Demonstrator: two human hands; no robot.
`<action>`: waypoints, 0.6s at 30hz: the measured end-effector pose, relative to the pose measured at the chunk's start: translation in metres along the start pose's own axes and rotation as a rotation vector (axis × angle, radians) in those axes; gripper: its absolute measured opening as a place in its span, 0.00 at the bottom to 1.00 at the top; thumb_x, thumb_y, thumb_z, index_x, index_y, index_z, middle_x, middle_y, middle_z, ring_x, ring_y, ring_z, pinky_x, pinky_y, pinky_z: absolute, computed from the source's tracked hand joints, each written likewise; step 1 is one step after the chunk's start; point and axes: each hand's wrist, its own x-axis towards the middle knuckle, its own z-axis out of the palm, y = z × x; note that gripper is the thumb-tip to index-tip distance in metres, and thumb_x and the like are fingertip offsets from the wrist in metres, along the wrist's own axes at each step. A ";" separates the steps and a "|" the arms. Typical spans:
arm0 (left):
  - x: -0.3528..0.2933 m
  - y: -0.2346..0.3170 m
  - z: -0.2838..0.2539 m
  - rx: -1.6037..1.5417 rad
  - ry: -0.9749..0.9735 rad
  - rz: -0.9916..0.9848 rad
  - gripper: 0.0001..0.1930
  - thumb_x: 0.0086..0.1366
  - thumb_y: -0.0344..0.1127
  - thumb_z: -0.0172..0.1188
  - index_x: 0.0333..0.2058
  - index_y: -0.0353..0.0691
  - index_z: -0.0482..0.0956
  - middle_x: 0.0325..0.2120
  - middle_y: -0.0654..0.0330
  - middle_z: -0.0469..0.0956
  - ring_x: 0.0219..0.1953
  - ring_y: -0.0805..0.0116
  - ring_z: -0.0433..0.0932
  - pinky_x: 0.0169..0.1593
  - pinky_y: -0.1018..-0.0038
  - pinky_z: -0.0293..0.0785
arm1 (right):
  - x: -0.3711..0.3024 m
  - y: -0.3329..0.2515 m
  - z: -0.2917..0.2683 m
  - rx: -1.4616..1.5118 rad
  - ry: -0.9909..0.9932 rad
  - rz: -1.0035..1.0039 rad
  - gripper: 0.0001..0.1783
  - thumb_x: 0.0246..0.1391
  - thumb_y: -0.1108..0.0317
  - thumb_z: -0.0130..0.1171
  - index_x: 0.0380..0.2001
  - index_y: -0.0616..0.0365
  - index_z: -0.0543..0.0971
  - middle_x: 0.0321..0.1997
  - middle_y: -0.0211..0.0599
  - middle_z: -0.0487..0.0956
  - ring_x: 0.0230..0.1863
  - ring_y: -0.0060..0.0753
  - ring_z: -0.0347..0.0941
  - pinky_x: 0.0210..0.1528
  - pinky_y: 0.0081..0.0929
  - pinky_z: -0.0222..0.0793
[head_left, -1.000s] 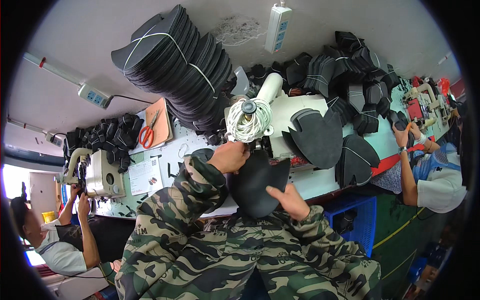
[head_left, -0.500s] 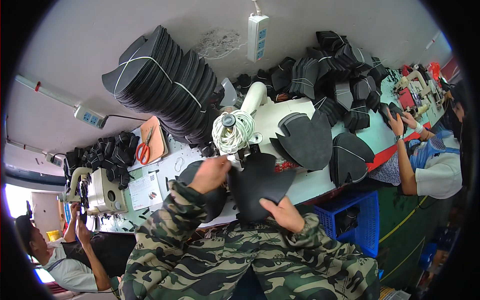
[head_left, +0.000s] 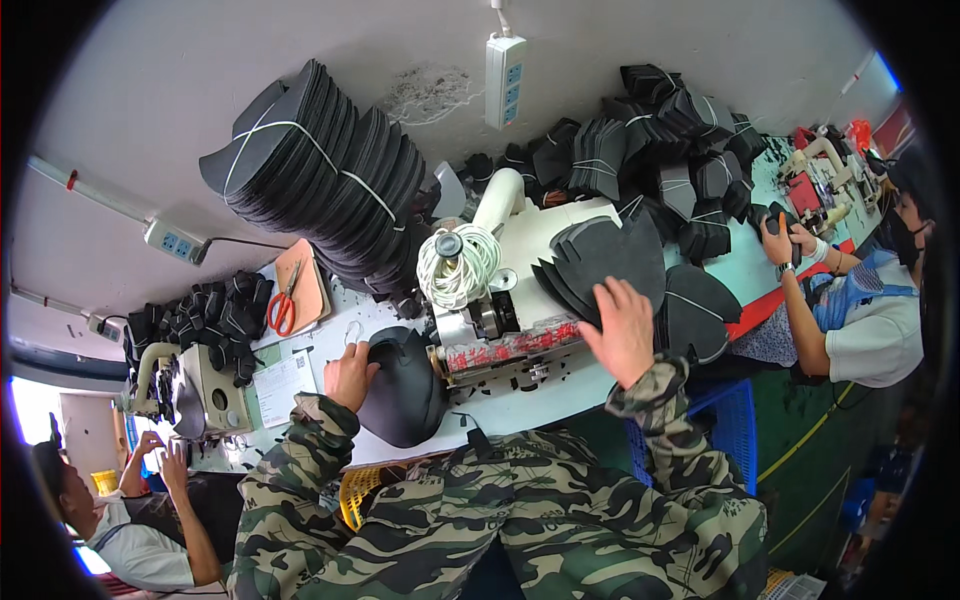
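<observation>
Left of the sewing machine point(head_left: 490, 305) lies a rounded black sheet piece point(head_left: 402, 390) with a curved, moulded look; it may rest on others. My left hand point(head_left: 348, 376) has its fingers bent at the piece's upper left edge, gripping it there. My right hand point(head_left: 622, 335), fingers spread, reaches over the near edge of a fanned stack of black cut pieces point(head_left: 610, 255) on the machine's right. Whether its fingertips touch the stack I cannot tell. The machine's working end shows no black piece at it. A coil of white cord point(head_left: 458, 268) hangs on its head.
Tall tied black stacks point(head_left: 310, 160) stand behind the machine; more tied bundles point(head_left: 605, 160) line the wall. Orange-handled scissors point(head_left: 285, 305) lie on a pad at left. A blue crate point(head_left: 735, 425) and yellow basket point(head_left: 355, 495) sit below the table. Co-workers sit at both sides.
The black piece my hands held at the machine now lies to its left. My left hand moved left and down; my right hand let go and moved right and up to the fanned stack.
</observation>
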 end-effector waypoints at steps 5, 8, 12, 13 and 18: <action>0.003 0.019 -0.029 -0.021 -0.024 0.003 0.14 0.56 0.37 0.63 0.39 0.40 0.73 0.31 0.53 0.77 0.29 0.50 0.79 0.32 0.59 0.75 | -0.017 -0.050 -0.008 0.574 -0.143 -0.105 0.29 0.44 0.65 0.65 0.51 0.63 0.71 0.48 0.47 0.75 0.49 0.48 0.72 0.51 0.39 0.67; 0.011 0.043 -0.073 -0.045 -0.440 0.155 0.09 0.57 0.34 0.60 0.35 0.37 0.77 0.29 0.51 0.79 0.33 0.48 0.79 0.36 0.58 0.74 | -0.030 -0.062 0.010 0.946 -0.537 0.030 0.33 0.46 0.65 0.66 0.55 0.62 0.69 0.52 0.47 0.75 0.52 0.44 0.72 0.54 0.34 0.67; 0.014 0.091 -0.108 -1.026 -0.706 0.658 0.12 0.63 0.34 0.58 0.41 0.30 0.76 0.24 0.57 0.77 0.24 0.72 0.73 0.31 0.70 0.72 | -0.041 -0.053 0.036 1.454 -0.937 0.120 0.41 0.44 0.71 0.69 0.62 0.62 0.62 0.58 0.43 0.71 0.59 0.33 0.67 0.60 0.29 0.62; 0.017 0.099 -0.109 -0.992 -0.782 0.412 0.12 0.64 0.34 0.57 0.41 0.30 0.75 0.23 0.57 0.77 0.20 0.74 0.73 0.26 0.70 0.71 | -0.041 -0.051 0.040 1.535 -0.979 0.207 0.40 0.44 0.71 0.69 0.61 0.63 0.63 0.58 0.43 0.71 0.58 0.31 0.67 0.59 0.29 0.62; 0.038 0.121 -0.071 -0.754 -0.544 -0.103 0.13 0.66 0.37 0.51 0.34 0.31 0.74 0.20 0.54 0.76 0.24 0.65 0.79 0.25 0.70 0.71 | -0.038 -0.057 0.046 1.461 -0.748 0.605 0.14 0.51 0.72 0.61 0.41 0.68 0.78 0.36 0.34 0.80 0.36 0.22 0.75 0.42 0.22 0.71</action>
